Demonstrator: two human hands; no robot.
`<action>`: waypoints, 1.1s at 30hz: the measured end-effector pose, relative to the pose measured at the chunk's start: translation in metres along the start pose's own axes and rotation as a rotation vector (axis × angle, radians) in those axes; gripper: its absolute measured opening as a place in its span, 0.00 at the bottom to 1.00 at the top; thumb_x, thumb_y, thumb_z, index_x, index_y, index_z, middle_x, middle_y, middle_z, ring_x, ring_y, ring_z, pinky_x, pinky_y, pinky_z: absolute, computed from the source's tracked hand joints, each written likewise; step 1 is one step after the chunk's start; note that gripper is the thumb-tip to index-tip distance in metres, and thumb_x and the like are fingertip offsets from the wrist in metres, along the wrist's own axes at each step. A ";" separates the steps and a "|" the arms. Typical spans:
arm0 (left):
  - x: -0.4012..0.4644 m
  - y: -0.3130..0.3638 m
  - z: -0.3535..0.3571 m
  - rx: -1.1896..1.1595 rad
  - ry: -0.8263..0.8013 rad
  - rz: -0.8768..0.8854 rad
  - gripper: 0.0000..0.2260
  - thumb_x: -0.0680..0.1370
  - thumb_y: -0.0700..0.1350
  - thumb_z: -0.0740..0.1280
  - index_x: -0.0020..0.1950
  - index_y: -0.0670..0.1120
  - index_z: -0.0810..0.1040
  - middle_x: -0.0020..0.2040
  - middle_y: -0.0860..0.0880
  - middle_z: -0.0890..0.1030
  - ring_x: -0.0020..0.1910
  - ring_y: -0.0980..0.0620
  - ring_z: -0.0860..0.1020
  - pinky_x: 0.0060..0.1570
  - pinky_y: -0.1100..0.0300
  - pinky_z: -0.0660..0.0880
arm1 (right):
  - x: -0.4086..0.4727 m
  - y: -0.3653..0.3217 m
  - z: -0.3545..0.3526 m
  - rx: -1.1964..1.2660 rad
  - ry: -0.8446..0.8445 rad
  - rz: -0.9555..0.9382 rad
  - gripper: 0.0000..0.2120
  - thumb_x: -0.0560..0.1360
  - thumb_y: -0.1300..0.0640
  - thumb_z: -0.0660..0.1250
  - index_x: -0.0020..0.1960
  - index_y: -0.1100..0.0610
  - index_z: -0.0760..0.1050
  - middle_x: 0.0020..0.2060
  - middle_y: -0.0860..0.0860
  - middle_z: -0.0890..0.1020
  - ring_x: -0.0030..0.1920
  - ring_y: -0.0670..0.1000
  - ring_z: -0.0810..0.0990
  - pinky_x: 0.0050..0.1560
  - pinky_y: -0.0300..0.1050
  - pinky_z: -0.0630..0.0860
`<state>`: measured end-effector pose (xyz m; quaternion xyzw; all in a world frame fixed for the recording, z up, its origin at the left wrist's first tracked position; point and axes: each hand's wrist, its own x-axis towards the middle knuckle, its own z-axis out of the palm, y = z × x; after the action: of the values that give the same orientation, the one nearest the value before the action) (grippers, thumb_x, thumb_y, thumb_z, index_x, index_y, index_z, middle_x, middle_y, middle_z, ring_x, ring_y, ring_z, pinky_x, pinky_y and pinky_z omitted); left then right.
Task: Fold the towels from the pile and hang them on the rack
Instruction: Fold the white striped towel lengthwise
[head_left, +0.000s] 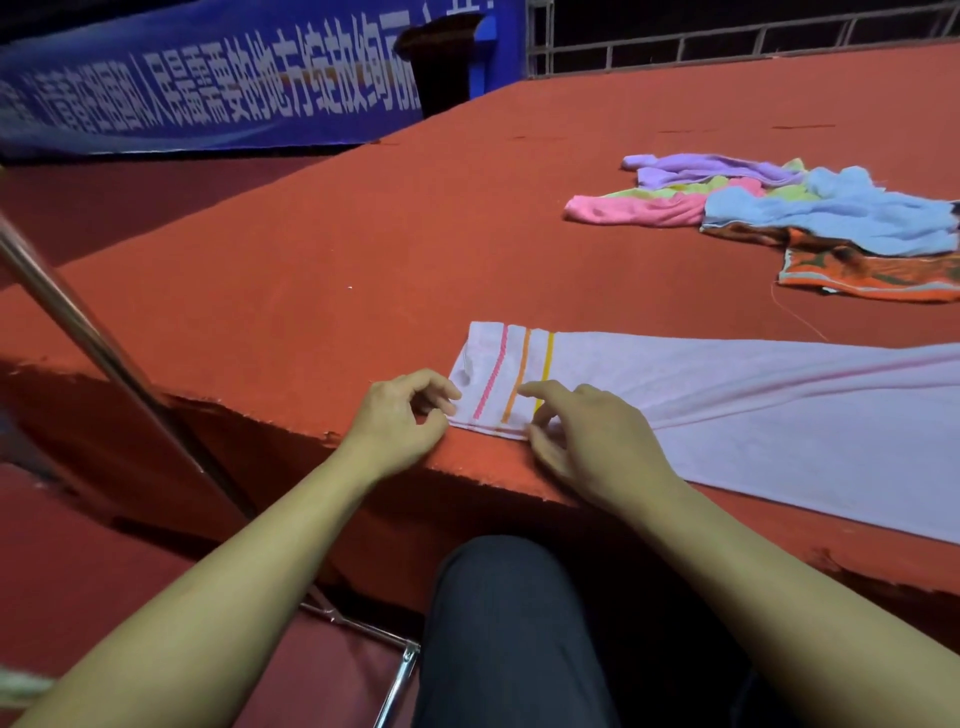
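A pale pink towel (727, 410) with pink, orange and yellow stripes near its end lies stretched along the front edge of the red platform (363, 249). My left hand (400, 415) pinches the towel's near left corner. My right hand (587, 431) pinches the towel's front edge just right of the stripes, fingers curled on the cloth. The pile of towels (779, 208), purple, pink, green, blue and orange-patterned, lies crumpled at the far right. A metal rack pole (93, 353) slants down the left side, with its foot (400, 670) on the floor.
The platform's front edge is chipped and drops to a red floor. My dark-trousered leg (514, 639) stands below the edge. A blue banner (208, 88), a dark stand (441, 57) and metal railings (727, 41) line the back.
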<state>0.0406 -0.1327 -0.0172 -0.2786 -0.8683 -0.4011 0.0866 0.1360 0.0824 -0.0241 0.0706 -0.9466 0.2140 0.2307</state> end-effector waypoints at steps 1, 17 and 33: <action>0.000 0.000 0.000 0.001 -0.002 -0.009 0.12 0.65 0.41 0.62 0.44 0.52 0.80 0.38 0.56 0.84 0.39 0.55 0.81 0.43 0.66 0.75 | 0.000 0.000 -0.001 0.011 0.003 -0.001 0.19 0.75 0.52 0.67 0.65 0.45 0.74 0.44 0.40 0.83 0.46 0.51 0.78 0.45 0.46 0.72; 0.029 0.164 0.135 -0.224 -0.056 0.224 0.12 0.70 0.43 0.63 0.45 0.61 0.76 0.45 0.64 0.81 0.46 0.58 0.77 0.44 0.68 0.72 | -0.097 0.124 -0.134 -0.018 0.197 0.270 0.19 0.75 0.54 0.68 0.65 0.47 0.74 0.50 0.38 0.79 0.47 0.43 0.69 0.49 0.41 0.69; 0.114 0.314 0.335 -0.176 -0.316 0.387 0.13 0.74 0.43 0.72 0.51 0.60 0.76 0.42 0.64 0.81 0.41 0.59 0.77 0.50 0.58 0.75 | -0.158 0.321 -0.271 -0.185 0.325 0.686 0.19 0.75 0.55 0.69 0.65 0.47 0.72 0.44 0.39 0.79 0.46 0.48 0.74 0.50 0.49 0.74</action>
<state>0.1439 0.3282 0.0069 -0.5050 -0.7635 -0.4026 0.0003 0.3116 0.4946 -0.0002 -0.3061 -0.8815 0.2007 0.2982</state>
